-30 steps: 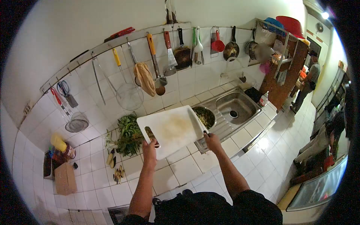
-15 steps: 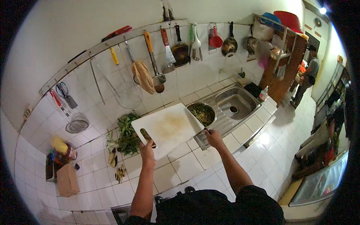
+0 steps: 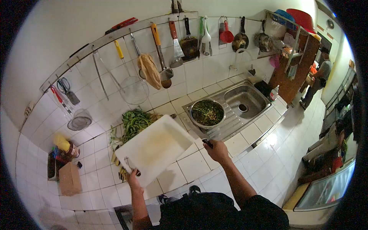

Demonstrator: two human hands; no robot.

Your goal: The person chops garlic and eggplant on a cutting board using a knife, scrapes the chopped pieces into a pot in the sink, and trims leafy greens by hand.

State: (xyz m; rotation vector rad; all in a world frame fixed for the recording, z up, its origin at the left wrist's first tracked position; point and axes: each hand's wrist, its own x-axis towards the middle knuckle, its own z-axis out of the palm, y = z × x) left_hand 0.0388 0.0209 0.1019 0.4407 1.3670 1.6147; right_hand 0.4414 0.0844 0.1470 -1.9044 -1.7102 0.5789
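Observation:
A white cutting board point(image 3: 155, 143) hangs tilted above the tiled counter. My left hand point(image 3: 135, 184) is closed on its slotted handle end. In my right hand point(image 3: 218, 152) is a knife point(image 3: 207, 143), held by its black handle; its blade is blurred and hard to make out. Beyond the board's right end, a round metal bowl point(image 3: 224, 121) stands on the sink's drainboard, filled with chopped greens point(image 3: 207, 112). Leafy greens point(image 3: 134, 120) lie behind the board, partly covered by it. Some cut vegetable pieces point(image 3: 122, 174) show at its left edge.
A steel sink basin point(image 3: 251, 96) adjoins the drainboard. Ladles, strainers, pans and a spatula point(image 3: 177, 48) hang from the wall rail. At the counter's left end stand a cardboard box point(image 3: 69, 179) and a jar point(image 3: 73, 150). A person point(image 3: 320, 76) stands in the far passage.
The cutting board has moved left and toward me, away from the bowl, which is now fully uncovered. My right hand with the knife has come apart from the board's edge.

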